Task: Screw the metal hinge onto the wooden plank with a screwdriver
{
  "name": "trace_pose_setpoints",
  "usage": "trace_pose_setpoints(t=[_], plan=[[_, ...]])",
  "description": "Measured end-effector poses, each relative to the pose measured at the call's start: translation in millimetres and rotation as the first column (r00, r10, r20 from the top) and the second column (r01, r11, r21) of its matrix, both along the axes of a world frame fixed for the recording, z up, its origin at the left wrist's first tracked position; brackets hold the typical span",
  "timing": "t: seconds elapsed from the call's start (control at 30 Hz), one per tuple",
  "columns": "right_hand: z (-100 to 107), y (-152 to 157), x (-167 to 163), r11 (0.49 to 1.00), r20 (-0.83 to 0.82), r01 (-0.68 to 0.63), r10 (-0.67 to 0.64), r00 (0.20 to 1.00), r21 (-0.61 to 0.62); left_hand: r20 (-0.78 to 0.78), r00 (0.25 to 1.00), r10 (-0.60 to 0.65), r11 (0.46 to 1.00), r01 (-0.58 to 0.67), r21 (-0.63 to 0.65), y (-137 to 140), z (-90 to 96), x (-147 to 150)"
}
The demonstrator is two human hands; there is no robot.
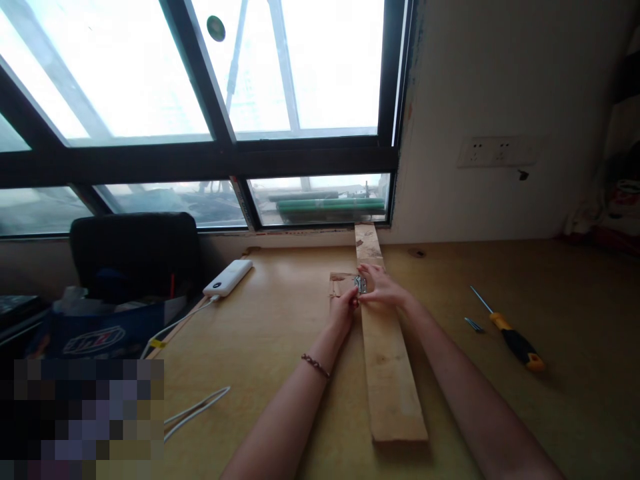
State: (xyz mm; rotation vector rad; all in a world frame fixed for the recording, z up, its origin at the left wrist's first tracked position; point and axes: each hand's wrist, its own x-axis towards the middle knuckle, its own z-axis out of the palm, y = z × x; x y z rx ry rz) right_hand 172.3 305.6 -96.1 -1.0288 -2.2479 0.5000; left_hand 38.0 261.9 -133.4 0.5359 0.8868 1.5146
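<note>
A small metal hinge (361,285) lies where a short wood block (341,283) meets the side of a long wooden plank (393,370). My left hand (344,311) pinches the hinge's lower edge with thumb and fingers. From the other side, my right hand (384,288) reaches across the plank, fingers closed about the hinge's right part. Whether the hinge touches both pieces of wood is hidden by the fingers. To the right, a yellow-and-black screwdriver (515,340) rests on the tabletop, with several screws (473,325) beside it.
The plank lies lengthwise on the wooden table (280,347), its far end near the window. A white power bank (229,278) with a white cable (197,408) is at the left edge. Beyond that edge stand a black chair (134,250) and a blue bag (100,333).
</note>
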Motion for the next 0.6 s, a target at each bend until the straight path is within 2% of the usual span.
trace_pose_setpoints(t=[0.17, 0.37, 0.6], plan=[[-2.3, -2.0, -4.0, 0.996, 0.048, 0.051, -0.055, 0.997, 0.078, -0.002, 1.0, 0.019, 1.0, -0.019, 0.014, 2.5, -2.7, -0.4], [-3.5, -3.4, -5.9, 0.989, 0.038, 0.103, -0.107, 0.994, 0.107, -0.011, 1.0, 0.005, 0.999, -0.004, 0.042, 0.7, -0.6, -1.0], [-0.7, -3.5, -6.0, 0.993, 0.055, 0.067, -0.073, 0.996, 0.095, -0.012, 1.0, -0.012, 0.998, 0.013, 0.056, 0.8, -2.0, -0.3]])
